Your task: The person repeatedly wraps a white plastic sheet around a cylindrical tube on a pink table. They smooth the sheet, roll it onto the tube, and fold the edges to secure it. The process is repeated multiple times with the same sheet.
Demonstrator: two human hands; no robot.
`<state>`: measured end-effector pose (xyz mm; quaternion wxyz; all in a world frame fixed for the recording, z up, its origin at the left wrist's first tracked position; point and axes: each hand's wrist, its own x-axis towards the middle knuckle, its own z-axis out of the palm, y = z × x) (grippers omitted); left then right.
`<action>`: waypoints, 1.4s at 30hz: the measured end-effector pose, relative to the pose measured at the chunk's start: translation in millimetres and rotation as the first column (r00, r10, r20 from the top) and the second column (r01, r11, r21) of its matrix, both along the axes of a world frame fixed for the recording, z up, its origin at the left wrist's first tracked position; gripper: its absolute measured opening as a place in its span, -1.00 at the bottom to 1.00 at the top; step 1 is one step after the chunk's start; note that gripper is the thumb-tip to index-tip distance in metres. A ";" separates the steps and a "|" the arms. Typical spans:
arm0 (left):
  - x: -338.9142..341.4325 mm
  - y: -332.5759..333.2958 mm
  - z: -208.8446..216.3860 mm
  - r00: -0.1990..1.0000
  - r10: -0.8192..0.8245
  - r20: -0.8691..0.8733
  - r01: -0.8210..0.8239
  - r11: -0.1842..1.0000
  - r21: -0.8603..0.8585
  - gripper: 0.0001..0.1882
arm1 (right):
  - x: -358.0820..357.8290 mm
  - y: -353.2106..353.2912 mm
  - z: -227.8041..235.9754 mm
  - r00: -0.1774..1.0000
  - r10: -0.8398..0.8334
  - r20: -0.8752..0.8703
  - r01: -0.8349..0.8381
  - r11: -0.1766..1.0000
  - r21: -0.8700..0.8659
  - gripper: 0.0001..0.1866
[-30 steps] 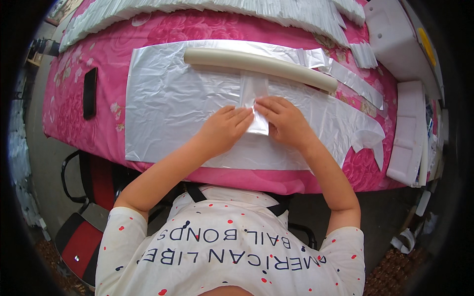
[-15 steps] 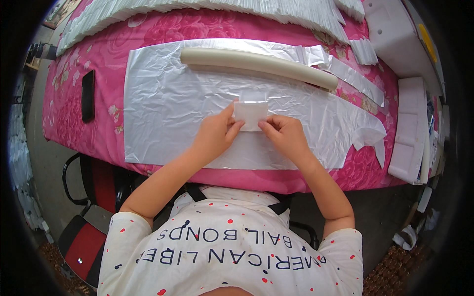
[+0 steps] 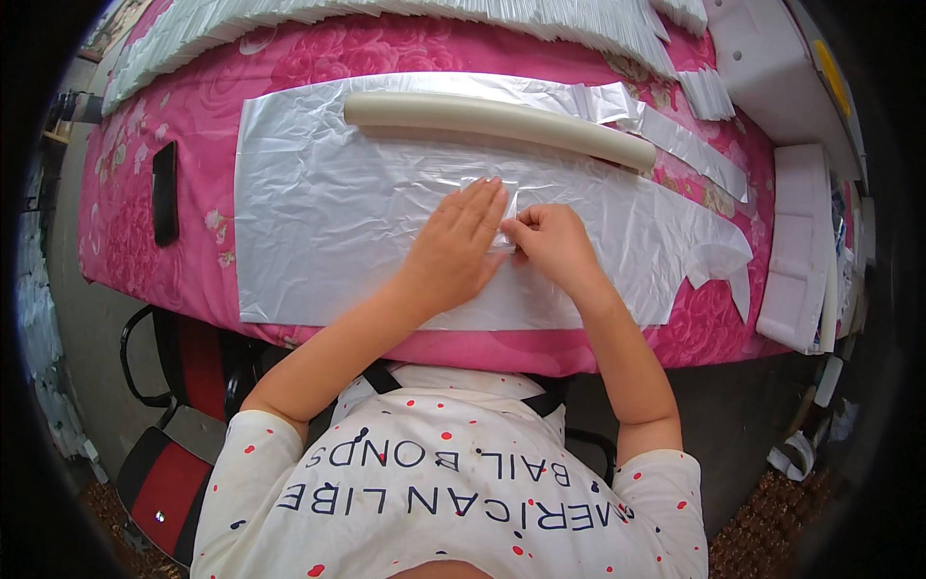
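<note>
A small white square packet (image 3: 511, 200) with a shiny clear edge lies on a large silvery-white plastic sheet (image 3: 318, 212). Flat across most of the packet rests my left hand (image 3: 455, 234), its fingers stretched out and pointing away from me. Thumb and forefinger of my right hand (image 3: 555, 243) are pinched at the packet's right edge. Most of the packet is hidden under the left hand. Beyond both hands, a long cream-coloured tube (image 3: 502, 121) lies across the far part of the sheet.
Long rows of thin white packets (image 3: 386, 12) line the table's far side, over a pink floral cloth (image 3: 116, 222). A black phone (image 3: 165, 193) lies at the left. White foam boxes (image 3: 797, 251) stand at the right edge. Red-and-black chairs (image 3: 166, 497) are at lower left.
My left hand has gone from holding the packet's left edge to lying flat over it. The packet has come down onto the sheet. My right hand still pinches its right edge.
</note>
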<state>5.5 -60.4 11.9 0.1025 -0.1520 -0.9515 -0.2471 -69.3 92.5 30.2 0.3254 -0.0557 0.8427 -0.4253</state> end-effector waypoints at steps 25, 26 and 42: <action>96.9 -47.6 7.1 0.895 -0.310 0.320 0.368 0.919 -0.142 -0.11 | 70.6 43.0 21.8 0.962 0.247 -0.114 -0.240 0.968 0.072 -0.76; 111.6 -63.9 8.2 0.866 -0.345 0.363 0.429 0.884 -0.184 -0.19 | 76.5 40.7 16.7 0.949 0.293 -0.118 -0.296 0.955 -0.010 -0.76; 107.4 -45.2 58.0 0.853 -0.258 0.455 -0.064 0.812 0.580 -0.45 | 59.5 -4.5 21.5 0.682 0.270 -0.679 -0.636 0.678 -0.369 -0.79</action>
